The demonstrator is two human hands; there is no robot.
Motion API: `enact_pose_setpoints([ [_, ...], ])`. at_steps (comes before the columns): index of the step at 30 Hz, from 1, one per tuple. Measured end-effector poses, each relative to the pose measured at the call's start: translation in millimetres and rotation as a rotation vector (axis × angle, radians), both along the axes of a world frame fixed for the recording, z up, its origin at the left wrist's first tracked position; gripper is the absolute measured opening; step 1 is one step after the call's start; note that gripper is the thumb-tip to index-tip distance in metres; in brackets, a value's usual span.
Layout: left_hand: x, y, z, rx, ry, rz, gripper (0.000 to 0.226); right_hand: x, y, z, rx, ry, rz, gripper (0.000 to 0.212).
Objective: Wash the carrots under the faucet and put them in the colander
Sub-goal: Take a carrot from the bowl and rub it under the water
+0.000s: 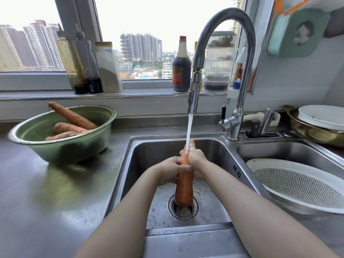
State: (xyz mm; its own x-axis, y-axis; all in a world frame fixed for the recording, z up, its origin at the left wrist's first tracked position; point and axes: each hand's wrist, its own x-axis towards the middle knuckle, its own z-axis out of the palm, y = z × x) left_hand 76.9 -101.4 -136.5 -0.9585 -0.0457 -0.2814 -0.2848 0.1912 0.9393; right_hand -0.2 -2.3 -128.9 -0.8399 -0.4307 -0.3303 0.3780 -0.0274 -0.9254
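You hold one carrot nearly upright over the left sink basin, its thick end down above the drain and its thin end up in the water stream from the faucet. Your left hand curls its fingers round the carrot's middle, and your right hand wraps round the thinner upper part just above it, the two hands touching. The white colander sits tilted in the smaller right basin. To your left on the counter, a green bowl holds three unwashed carrots. On the windowsill a dark sauce bottle carries a red label too blurred to read, and a white bottle behind the faucet shows only the letters "ne".
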Motion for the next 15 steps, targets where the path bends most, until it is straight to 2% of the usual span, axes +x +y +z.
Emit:
enact_pose_setpoints([
  [2,-1,-5,-3,0.037,-0.018,0.073,0.02,1,1,1,-0.065,-0.051,0.03,0.048],
  [5,-4,-11,-7,0.037,0.002,0.183,0.041,-1,5,1,-0.097,0.015,0.126,0.015],
  [7,-7,-14,-10,-0.006,0.016,0.193,0.046,-4,5,2,-0.147,0.016,0.147,0.013],
  [10,-8,-15,-8,-0.07,-0.003,0.141,0.053,-6,3,5,-0.148,-0.055,0.012,0.018],
  [12,-5,-16,-7,-0.164,-0.109,0.016,0.058,-10,3,2,-0.112,-0.076,-0.047,0.032],
  [15,1,-16,-6,-0.224,-0.225,-0.111,0.042,-23,8,-7,-0.142,-0.108,-0.084,0.042],
])
